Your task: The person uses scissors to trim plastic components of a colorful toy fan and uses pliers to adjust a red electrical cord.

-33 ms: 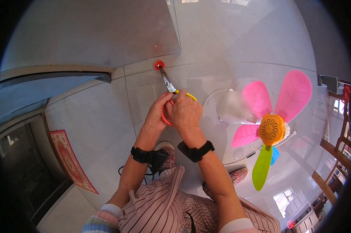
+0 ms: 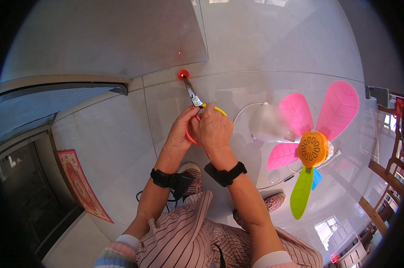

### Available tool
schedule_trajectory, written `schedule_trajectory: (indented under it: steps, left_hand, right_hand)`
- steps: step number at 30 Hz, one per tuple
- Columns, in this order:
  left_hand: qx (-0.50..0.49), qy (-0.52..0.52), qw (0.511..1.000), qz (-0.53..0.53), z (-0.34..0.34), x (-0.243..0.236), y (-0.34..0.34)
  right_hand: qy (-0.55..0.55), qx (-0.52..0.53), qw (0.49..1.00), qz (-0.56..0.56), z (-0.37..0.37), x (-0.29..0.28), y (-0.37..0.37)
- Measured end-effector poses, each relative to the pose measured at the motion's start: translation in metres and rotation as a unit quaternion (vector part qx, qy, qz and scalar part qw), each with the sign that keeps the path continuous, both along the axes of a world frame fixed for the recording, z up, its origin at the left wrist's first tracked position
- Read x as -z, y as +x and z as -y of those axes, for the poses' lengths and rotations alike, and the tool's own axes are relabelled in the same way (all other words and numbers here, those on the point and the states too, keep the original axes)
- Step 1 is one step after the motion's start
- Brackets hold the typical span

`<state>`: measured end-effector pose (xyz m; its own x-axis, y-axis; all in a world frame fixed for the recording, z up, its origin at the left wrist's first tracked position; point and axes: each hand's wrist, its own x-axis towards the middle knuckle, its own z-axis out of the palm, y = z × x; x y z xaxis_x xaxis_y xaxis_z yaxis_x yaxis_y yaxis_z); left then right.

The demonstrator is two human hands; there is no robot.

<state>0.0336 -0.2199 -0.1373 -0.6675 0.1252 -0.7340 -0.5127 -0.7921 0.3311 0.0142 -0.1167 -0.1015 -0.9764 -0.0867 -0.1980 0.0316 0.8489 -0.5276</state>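
Both my hands are closed round a pair of long-nosed pliers (image 2: 194, 98) with one red and one yellow handle. My left hand (image 2: 180, 128) grips by the red handle, its thumb near the pivot. Beside it, touching it, my right hand (image 2: 216, 134) wraps over the yellow handle, and its fingers hide part of the grip. The jaw tips point away from me and meet a small red ring-shaped piece (image 2: 179, 74) with a pale centre. Whether the jaws pinch it or only touch it I cannot tell.
To the right stands a fan with an orange hub (image 2: 313, 149) and pink, green and blue blades. Its white cord (image 2: 273, 185) lies on the tiled floor. A red patterned mat (image 2: 83, 185) is at the left, a wooden chair (image 2: 387, 176) at the far right.
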Motion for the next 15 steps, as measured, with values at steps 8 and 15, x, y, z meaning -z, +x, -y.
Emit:
schedule_trajectory:
  steps: [8, 15]
  left_hand:
    - [-0.008, -0.010, 1.000, 0.009, -0.0014, -0.0026, 0.0003]
    - [-0.007, -0.008, 1.000, 0.002, -0.0019, -0.0019, 0.0012]
  right_hand:
    - [0.000, -0.001, 1.000, -0.001, -0.0001, -0.0015, 0.0002]
    - [0.001, 0.000, 1.000, -0.005, -0.0005, -0.0006, 0.0010]
